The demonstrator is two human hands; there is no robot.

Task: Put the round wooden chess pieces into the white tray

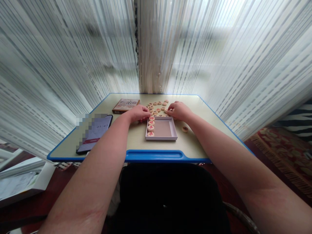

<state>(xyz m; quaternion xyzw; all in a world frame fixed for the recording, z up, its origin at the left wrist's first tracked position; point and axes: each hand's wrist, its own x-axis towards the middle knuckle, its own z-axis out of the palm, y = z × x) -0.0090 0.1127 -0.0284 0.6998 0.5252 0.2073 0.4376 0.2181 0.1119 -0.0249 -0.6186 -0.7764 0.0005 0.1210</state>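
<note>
A shallow white box (pixel 161 138) lies in the middle of the table. Along its left wall runs a column of several round Chinese chess pieces (pixel 151 127) with red characters; the rest of its floor is bare. My left hand (pixel 139 113) is at the box's far left corner, its fingertips closed on a piece at the top of that column. Beyond the box, loose Chinese chess pieces (pixel 155 112) are spread over the tabletop. My right hand (pixel 179 111) reaches in from the right, fingers curled down on a piece (pixel 166 111) at the edge of the spread.
A single piece with a dark character (pixel 185 129) lies right of the box. Back left is a flat printed box (pixel 126 105). A phone (pixel 96 134) showing a timer rests at the left. The table (pixel 138 143) has a blue rim, with curtains (pixel 156 45) behind.
</note>
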